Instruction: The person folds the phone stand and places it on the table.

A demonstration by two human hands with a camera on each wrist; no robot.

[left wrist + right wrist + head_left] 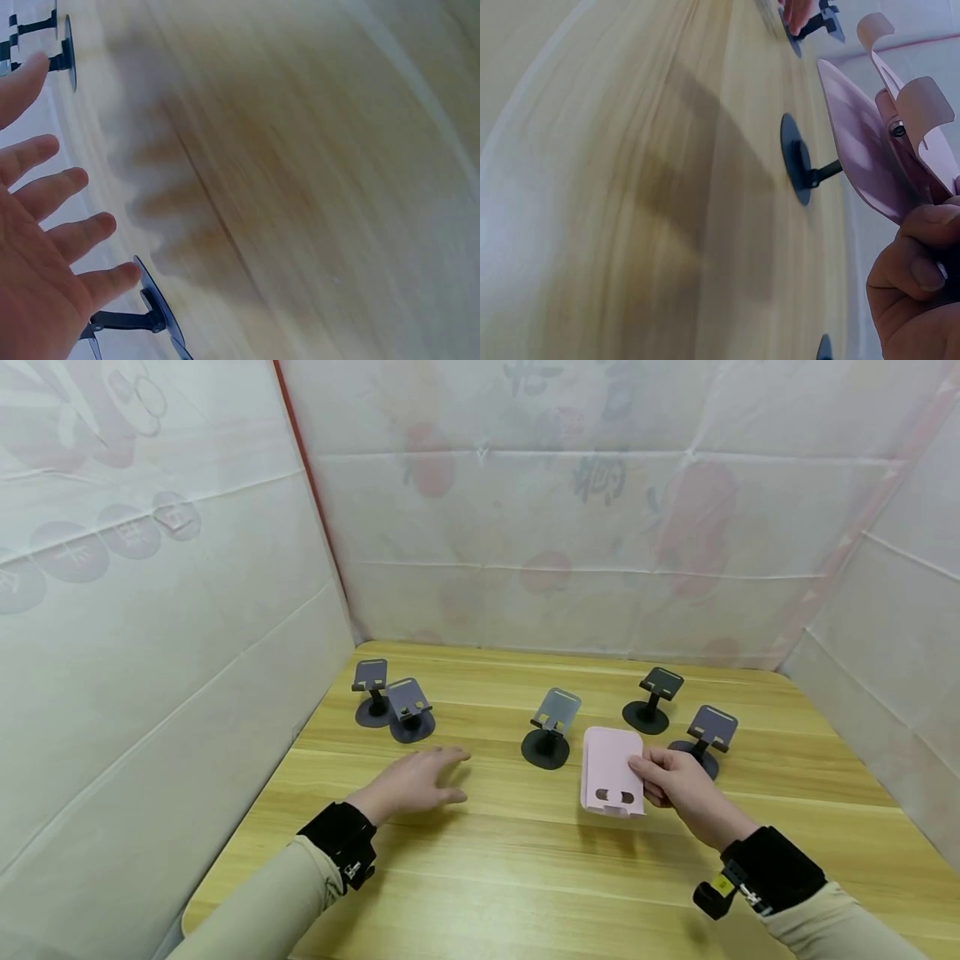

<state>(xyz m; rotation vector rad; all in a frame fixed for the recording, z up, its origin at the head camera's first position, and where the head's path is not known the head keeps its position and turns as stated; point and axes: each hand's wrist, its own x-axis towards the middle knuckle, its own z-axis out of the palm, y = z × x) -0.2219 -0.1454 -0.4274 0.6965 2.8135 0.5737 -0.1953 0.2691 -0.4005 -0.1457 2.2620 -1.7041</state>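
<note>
My right hand [686,789] pinches a folded pink phone stand [609,767] by its right side, above the table. In the right wrist view, two curled lips [924,103] and a hinge [897,129] show on the pink stand. The left hand [411,782] hovers over the left half of the table, fingers spread and holding nothing. A grey phone stand [557,710] stands upright just left of the pink one. Behind the right hand is a dark purple phone stand [712,727], its base partly hidden by that hand.
Two dark purple phone stands, one farther back [371,675] and one nearer [408,697], stand close together at the table's back left. A black phone stand [662,683] is at the back right. White printed sheets [525,518] wall in the wooden table [480,877].
</note>
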